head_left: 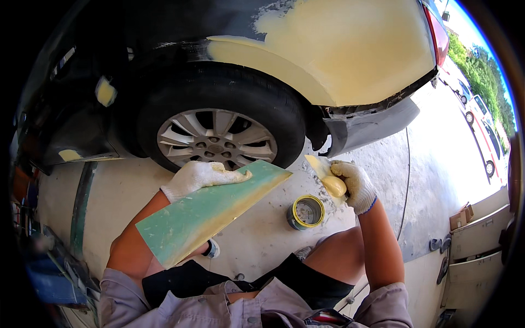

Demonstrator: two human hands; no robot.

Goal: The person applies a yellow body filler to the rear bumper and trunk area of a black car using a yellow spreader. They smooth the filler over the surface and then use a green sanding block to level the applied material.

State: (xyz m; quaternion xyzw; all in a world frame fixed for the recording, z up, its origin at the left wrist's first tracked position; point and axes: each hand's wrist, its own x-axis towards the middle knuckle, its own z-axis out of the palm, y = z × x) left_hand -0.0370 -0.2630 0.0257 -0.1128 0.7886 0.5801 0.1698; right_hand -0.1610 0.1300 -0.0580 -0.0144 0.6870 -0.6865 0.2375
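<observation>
My left hand point(203, 178), in a white knit glove stained yellow at the fingertips, grips a flat green board point(199, 213) by its far edge. Pale yellow putty is smeared along the board's right side. To the right, my gloved right hand point(356, 187) is closed around a thin putty spreader point(316, 164), which carries a rounded lump of yellow putty point(334, 186). Board and spreader are apart. On the floor between them stands a tin point(294, 217) with a yellow rim. In front of me, a dark car's rear panel point(355, 52) bears a broad layer of yellow filler.
The car's rear wheel point(217, 139) stands just beyond my left hand, with a loose-hanging bumper point(372, 128) to its right. A dark cable point(407, 180) runs along the floor. Drawers point(476, 240) stand at the right; a blue bin point(54, 279) is at the left.
</observation>
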